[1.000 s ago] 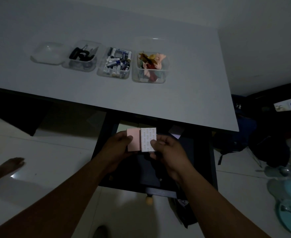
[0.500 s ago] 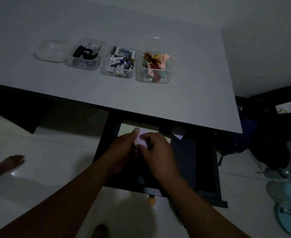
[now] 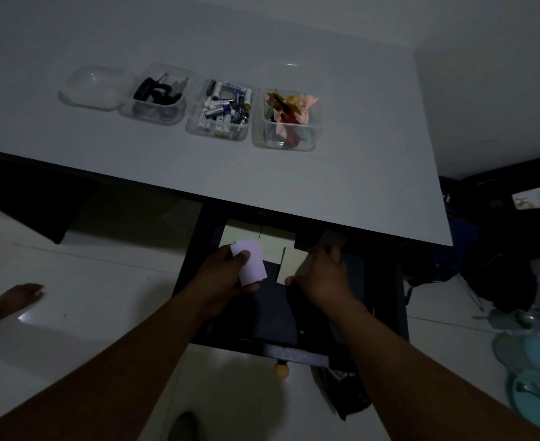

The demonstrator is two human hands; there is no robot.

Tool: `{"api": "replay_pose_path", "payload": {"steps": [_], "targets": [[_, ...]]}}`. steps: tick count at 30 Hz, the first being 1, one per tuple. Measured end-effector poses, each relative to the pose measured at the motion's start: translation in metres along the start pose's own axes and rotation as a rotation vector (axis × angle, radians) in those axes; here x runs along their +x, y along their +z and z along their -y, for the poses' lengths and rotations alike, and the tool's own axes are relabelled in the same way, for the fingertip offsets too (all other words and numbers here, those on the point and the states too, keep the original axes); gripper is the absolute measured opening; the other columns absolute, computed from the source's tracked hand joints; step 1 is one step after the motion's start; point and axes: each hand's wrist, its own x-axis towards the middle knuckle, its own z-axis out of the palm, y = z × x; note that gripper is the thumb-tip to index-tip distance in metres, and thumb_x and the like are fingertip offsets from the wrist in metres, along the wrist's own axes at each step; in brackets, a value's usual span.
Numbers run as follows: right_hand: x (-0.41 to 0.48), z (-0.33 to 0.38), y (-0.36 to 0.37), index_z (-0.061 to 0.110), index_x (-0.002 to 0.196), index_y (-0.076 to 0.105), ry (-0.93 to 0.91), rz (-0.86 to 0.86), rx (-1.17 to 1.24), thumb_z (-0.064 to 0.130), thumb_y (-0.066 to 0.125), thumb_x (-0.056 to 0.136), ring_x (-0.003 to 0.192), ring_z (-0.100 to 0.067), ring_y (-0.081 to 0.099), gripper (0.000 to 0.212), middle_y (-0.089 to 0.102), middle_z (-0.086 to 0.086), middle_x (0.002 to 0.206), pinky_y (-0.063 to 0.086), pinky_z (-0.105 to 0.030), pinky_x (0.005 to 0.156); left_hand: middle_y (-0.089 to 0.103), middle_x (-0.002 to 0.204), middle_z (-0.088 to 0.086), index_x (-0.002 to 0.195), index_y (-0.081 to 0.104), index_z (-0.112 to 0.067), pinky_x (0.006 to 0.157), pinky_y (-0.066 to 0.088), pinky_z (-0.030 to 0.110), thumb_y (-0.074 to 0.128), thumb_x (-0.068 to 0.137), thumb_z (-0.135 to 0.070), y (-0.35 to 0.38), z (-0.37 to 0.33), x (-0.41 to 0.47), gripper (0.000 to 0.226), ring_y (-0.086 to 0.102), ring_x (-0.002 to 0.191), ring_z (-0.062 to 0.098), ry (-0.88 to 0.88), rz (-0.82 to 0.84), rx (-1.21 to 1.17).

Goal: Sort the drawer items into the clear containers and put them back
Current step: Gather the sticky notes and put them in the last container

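Note:
My left hand point(image 3: 222, 275) grips a small pale paper pad point(image 3: 249, 262) over the open dark drawer point(image 3: 383, 281). My right hand point(image 3: 322, 275) reaches into the drawer and pinches a cream paper piece point(image 3: 289, 264) lying there. On the white table point(image 3: 166, 173) stand clear containers in a row: an empty one point(image 3: 92, 87), one with black clips point(image 3: 157, 93), one with batteries point(image 3: 224, 108) and one with coloured folded papers point(image 3: 289, 117).
More pale sheets point(image 3: 243, 232) lie at the drawer's back. The drawer's round knob point(image 3: 282, 370) points at me. A foot point(image 3: 17, 297) rests on the white floor at left. Dark bags point(image 3: 501, 265) and teal objects point(image 3: 532, 370) crowd the floor at right.
My hands have come apart. The left one keeps the pad, and the right one has moved right onto the cream paper in the drawer.

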Motion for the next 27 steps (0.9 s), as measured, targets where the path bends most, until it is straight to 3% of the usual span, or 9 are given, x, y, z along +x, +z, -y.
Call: {"api": "replay_pose_path", "payload": {"steps": [2, 5, 9, 12, 18, 20, 23, 25, 27], "targets": [[0.0, 0.001, -0.004, 0.009, 0.131, 0.049, 0.001, -0.013, 0.152, 0.017, 0.082, 0.078, 0.11, -0.023, 0.056, 0.063, 0.05, -0.013, 0.135, 0.044, -0.023, 0.088, 0.056, 0.138, 0.017, 0.141, 0.052, -0.01, 0.083, 0.061, 0.046, 0.052, 0.104, -0.015, 0.0, 0.0, -0.001, 0.037, 0.057, 0.124, 0.038, -0.009, 0.006, 0.006], [-0.006, 0.004, -0.013, 0.012, 0.12, 0.058, 0.017, 0.036, 0.522, 0.01, 0.069, 0.091, 0.078, -0.013, 0.061, 0.03, 0.068, -0.01, 0.11, 0.051, -0.02, 0.063, 0.057, 0.139, 0.018, 0.143, 0.051, -0.01, 0.094, 0.055, 0.05, 0.051, 0.104, -0.02, 0.0, 0.0, -0.003, 0.04, 0.059, 0.123, 0.035, -0.013, 0.026, 0.004], [-0.014, 0.007, -0.017, 0.025, 0.116, 0.063, -0.022, 0.043, 0.751, 0.019, 0.065, 0.096, 0.095, -0.022, 0.069, 0.022, 0.071, -0.003, 0.108, 0.059, -0.041, 0.081, 0.061, 0.136, 0.016, 0.138, 0.057, -0.014, 0.105, 0.049, 0.051, 0.056, 0.101, -0.029, 0.004, -0.003, -0.009, 0.04, 0.061, 0.122, 0.033, 0.008, 0.06, 0.05], [-0.014, 0.01, -0.019, 0.022, 0.119, 0.059, -0.04, -0.052, 0.812, 0.019, 0.067, 0.095, 0.101, -0.017, 0.069, 0.025, 0.071, 0.003, 0.109, 0.057, -0.038, 0.091, 0.067, 0.128, 0.016, 0.127, 0.064, -0.015, 0.102, 0.053, 0.048, 0.06, 0.099, -0.031, 0.007, -0.007, -0.015, 0.033, 0.066, 0.116, 0.032, 0.031, 0.103, 0.09], [-0.024, 0.013, -0.008, 0.014, 0.118, 0.07, -0.091, 0.143, 0.928, 0.011, 0.067, 0.095, 0.103, -0.031, 0.071, 0.024, 0.074, -0.014, 0.111, 0.057, -0.043, 0.09, 0.067, 0.128, 0.013, 0.133, 0.054, -0.015, 0.099, 0.053, 0.054, 0.071, 0.091, -0.011, 0.014, -0.005, -0.025, 0.046, 0.066, 0.116, 0.032, 0.077, 0.258, 0.231], [-0.028, 0.011, -0.008, 0.017, 0.116, 0.072, -0.075, 0.157, 0.937, 0.017, 0.063, 0.098, 0.102, -0.028, 0.072, 0.02, 0.075, -0.01, 0.111, 0.06, -0.039, 0.084, 0.063, 0.13, 0.015, 0.134, 0.052, -0.016, 0.089, 0.06, 0.045, 0.072, 0.087, 0.0, 0.013, -0.002, -0.027, 0.054, 0.066, 0.114, 0.03, 0.111, 0.236, 0.257], [-0.017, -0.006, -0.013, 0.018, 0.115, 0.07, -0.064, -0.122, 0.609, 0.026, 0.06, 0.099, 0.109, -0.024, 0.065, 0.02, 0.068, -0.004, 0.116, 0.051, -0.029, 0.089, 0.058, 0.126, 0.006, 0.137, 0.049, -0.021, 0.065, 0.059, 0.018, 0.069, 0.087, 0.005, 0.011, -0.003, -0.034, 0.059, 0.061, 0.105, 0.015, 0.171, 0.201, 0.315], [0.002, -0.024, -0.017, 0.016, 0.119, 0.065, -0.098, -0.288, 0.19, 0.029, 0.057, 0.099, 0.116, -0.032, 0.055, 0.025, 0.06, -0.012, 0.122, 0.041, -0.034, 0.095, 0.056, 0.128, 0.001, 0.141, 0.046, -0.027, 0.066, 0.057, 0.015, 0.071, 0.088, -0.001, 0.005, -0.002, -0.033, 0.064, 0.058, 0.106, 0.009, 0.199, 0.203, 0.41], [0.021, -0.037, -0.018, 0.017, 0.125, 0.061, -0.112, -0.2, -0.137, 0.039, 0.049, 0.101, 0.12, -0.037, 0.047, 0.035, 0.061, -0.013, 0.126, 0.028, -0.037, 0.099, 0.056, 0.13, -0.001, 0.143, 0.045, -0.03, 0.077, 0.055, 0.016, 0.073, 0.087, -0.006, 0.0, -0.001, -0.034, 0.067, 0.057, 0.11, 0.01, 0.205, 0.193, 0.466]]}}
